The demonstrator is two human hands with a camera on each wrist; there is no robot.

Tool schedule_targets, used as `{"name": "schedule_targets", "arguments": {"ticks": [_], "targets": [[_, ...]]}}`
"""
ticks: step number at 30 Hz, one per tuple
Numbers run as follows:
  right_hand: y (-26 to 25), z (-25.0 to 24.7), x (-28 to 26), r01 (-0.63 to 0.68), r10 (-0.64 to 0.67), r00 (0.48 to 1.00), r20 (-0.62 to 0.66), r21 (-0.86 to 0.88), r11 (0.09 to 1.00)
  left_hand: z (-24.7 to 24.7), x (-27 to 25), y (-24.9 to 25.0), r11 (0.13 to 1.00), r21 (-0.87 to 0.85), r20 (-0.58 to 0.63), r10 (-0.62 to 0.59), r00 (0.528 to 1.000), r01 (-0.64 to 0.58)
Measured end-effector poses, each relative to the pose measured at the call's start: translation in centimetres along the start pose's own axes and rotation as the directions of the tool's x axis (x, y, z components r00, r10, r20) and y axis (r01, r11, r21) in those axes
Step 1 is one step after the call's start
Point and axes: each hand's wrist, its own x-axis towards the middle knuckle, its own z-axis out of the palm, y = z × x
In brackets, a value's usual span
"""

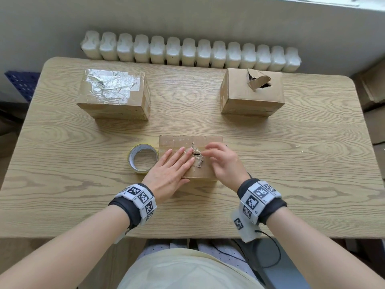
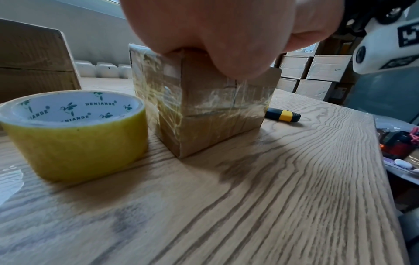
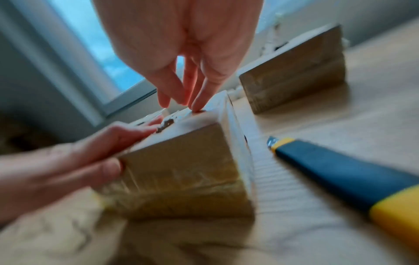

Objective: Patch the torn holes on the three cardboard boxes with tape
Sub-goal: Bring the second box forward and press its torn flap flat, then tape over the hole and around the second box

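Box top torn open, ragged flaps raised.

A white radiator lines the grey wall behind a rounded wood-grain table; daylight enters through a window above the radiator.

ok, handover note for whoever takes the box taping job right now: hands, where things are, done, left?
Left hand: flat on the near box, fingers straight beside the tear, holding nothing.
Right hand: fingertips on the box top at the tear, holding nothing.
Tape roll: on the table, against the near box's left side. Utility knife: on the table right of that box.
Done: far left box has clear tape over its top.
Left: near box's tear looks untaped; far right box still has an open hole.
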Motion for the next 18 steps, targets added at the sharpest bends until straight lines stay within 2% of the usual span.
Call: {"name": "schedule_targets", "arguments": {"ticks": [3,5,7,9,11,13,16,18], "targets": [[0.3,0.0,-1.5,0.248,-0.214,0.961,0.172,-0.208,0.946,-0.3,0.1,0.1,0.999,-0.035,-0.001,-0.005,1.0,0.005],[0.9,0.1,-2.2,0.327,-0.247,0.93,0.271,-0.307,0.894,-0.6,0.1,0.1,0.997,-0.078,-0.006,-0.001,1.0,0.001],[0.9,0.2,-2.5,0.327,-0.231,0.928,0.293,-0.342,0.881,-1.1,-0.3,-0.3,0.981,-0.191,-0.03,-0.024,0.999,0.018],[0.3,0.3,-2.4,0.29,-0.202,0.942,0.268,-0.349,0.891,-1.6,-1.3,-1.3,0.939,-0.325,-0.082,-0.146,0.986,0.112],[-0.3,0.5,-2.2,0.26,-0.188,0.957,0.22,-0.367,0.893,-1.6,-3.0,-2.5,0.868,-0.406,-0.121,-0.363,0.924,0.287],[-0.5,0.7,-2.2,0.254,-0.182,0.962,0.203,-0.422,0.87,-1.1,-4.8,-3.6,0.824,-0.364,-0.094,-0.497,0.863,0.435],[-0.3,1.0,-2.3,0.306,-0.182,0.945,0.271,-0.539,0.785,0.6,-6.9,-4.8,0.873,-0.178,0.012,-0.46,0.888,0.454],[-0.2,1.1,-2.3,0.318,-0.162,0.938,0.308,-0.569,0.759,1.8,-7.5,-5.5,0.903,-0.104,-0.011,-0.42,0.908,0.416]]}}
